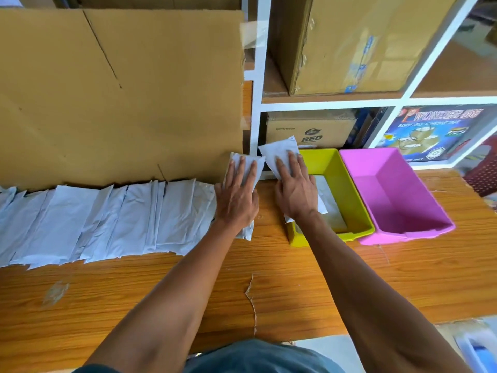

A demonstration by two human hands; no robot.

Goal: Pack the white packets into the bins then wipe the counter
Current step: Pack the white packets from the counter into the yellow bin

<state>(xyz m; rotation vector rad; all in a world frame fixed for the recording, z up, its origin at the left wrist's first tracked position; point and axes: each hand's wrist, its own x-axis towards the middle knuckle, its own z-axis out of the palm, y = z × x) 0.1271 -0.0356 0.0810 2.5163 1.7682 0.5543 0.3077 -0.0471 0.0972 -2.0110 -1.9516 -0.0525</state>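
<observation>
Right hand (295,189) lies on a white packet (279,154), fingers straight on top of it; packet is tilted, its lower end over the near-left corner of the yellow-green bin (347,179). Whether the thumb grips underneath: can't tell. At least one more packet lies flat on that bin's floor, just right of the right hand, partly covered by wrist and held packet.

Left hand (238,192) is flat, fingers spread, on the rightmost packet (246,165) of the row. That packet sticks out past the fingertips and below the wrist. Thumb side hidden, so pressing vs. holding is unclear.

Row of white packets (107,222) runs left from the left hand, overlapping like shingles, on the wooden counter (295,286). Far-left end is cut off by the frame edge; count not readable.

Pink bin (398,195) sits right of the yellow-green bin, walls touching or nearly so; nothing visible inside.

Beyond the left hand: big cardboard sheet (121,98) standing upright behind the row, packets' far edges against its base. Beyond the right hand: white shelf frame (333,103) with a large cardboard box (357,44) above, smaller printed cartons below.

Counter laminate has a crack (251,300) near the front edge, between the forearms.
</observation>
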